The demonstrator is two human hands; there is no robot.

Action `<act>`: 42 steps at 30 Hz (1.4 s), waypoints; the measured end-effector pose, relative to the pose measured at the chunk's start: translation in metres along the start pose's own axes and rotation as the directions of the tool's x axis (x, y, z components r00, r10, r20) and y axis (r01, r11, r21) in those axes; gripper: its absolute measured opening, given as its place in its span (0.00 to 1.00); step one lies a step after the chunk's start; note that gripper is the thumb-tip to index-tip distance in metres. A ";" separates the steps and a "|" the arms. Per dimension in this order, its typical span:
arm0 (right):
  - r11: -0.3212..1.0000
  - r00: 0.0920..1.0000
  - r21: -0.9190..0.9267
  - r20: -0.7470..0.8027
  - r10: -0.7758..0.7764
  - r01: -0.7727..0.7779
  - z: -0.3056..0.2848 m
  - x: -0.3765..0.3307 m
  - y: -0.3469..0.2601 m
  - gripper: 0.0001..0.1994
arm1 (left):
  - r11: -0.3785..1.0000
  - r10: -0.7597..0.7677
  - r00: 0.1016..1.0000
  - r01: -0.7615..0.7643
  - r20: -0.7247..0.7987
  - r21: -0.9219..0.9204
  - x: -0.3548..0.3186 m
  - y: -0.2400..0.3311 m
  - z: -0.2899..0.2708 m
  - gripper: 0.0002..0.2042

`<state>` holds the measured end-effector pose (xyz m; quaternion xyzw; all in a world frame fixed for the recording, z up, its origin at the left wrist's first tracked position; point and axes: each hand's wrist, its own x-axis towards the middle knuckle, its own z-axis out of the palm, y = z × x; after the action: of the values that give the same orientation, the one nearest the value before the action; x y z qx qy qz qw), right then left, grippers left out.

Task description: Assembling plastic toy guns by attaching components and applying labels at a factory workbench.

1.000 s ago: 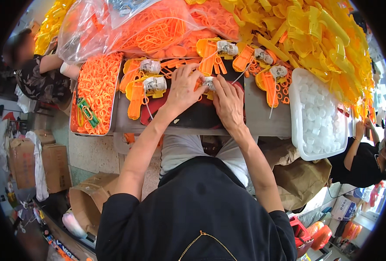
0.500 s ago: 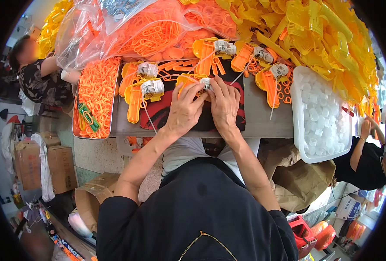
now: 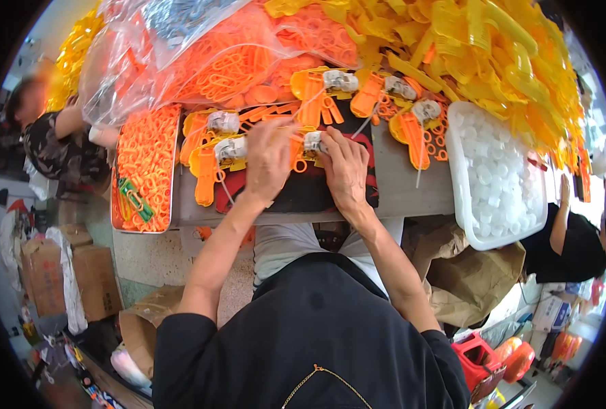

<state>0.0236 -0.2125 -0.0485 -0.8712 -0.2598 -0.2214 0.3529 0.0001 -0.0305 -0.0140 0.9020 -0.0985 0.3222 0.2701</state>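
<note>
My right hand (image 3: 348,170) has its fingers closed on the whitish cylindrical unit of a yellow-and-orange plastic toy assembly (image 3: 311,142), over a dark, red-patterned mat (image 3: 303,194). My left hand (image 3: 269,167) is smeared by motion just left of that assembly; whether its fingers hold anything is hidden. Left of it lie two similar assemblies, a nearer one (image 3: 206,174) with a thin pale tube and a farther one (image 3: 222,123). Beyond the hands are more of them: one at the centre (image 3: 311,95), one farther right (image 3: 367,95) and one at the right (image 3: 412,136).
An orange-filled tray (image 3: 176,163) holds small rings and a green-handled tool (image 3: 136,199) at left. At right stands a white tub (image 3: 461,198) of translucent caps. Bagged orange parts (image 3: 238,61) and heaped yellow shells (image 3: 446,48) cover the back. Two people work at either side.
My left hand has come off the assembly and shifted left, now blurred. The right hand stays on it. The whole view has tilted slightly.
</note>
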 end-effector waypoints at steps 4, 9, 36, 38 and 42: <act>0.997 0.998 -0.043 0.015 0.058 -0.058 -0.022 -0.019 -0.006 0.22 | 0.982 0.005 0.939 -0.069 0.344 0.174 0.000 -0.021 -0.031 0.14; 0.993 0.997 -0.092 0.006 0.080 -0.079 -0.040 -0.022 -0.005 0.23 | 0.970 0.154 0.939 -0.202 0.307 0.132 0.017 -0.006 -0.033 0.09; 0.998 0.981 0.047 -0.191 0.039 -0.030 -0.187 0.096 0.061 0.11 | 0.994 0.036 0.907 0.012 0.421 -0.110 -0.034 0.065 0.028 0.32; 0.997 0.902 0.042 -0.424 0.078 -0.067 -0.219 0.114 0.071 0.10 | 0.998 -0.001 0.919 0.028 0.395 -0.063 -0.048 0.071 0.029 0.32; 0.992 0.759 0.029 -0.641 0.112 -0.122 -0.272 0.156 0.097 0.08 | 0.994 -0.079 0.934 0.098 0.349 -0.038 -0.048 0.079 0.036 0.32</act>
<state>0.1474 -0.4245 0.1697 -0.7602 -0.0672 -0.4848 0.4273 -0.0461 -0.1161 -0.0340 0.9404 -0.1127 0.1430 0.2871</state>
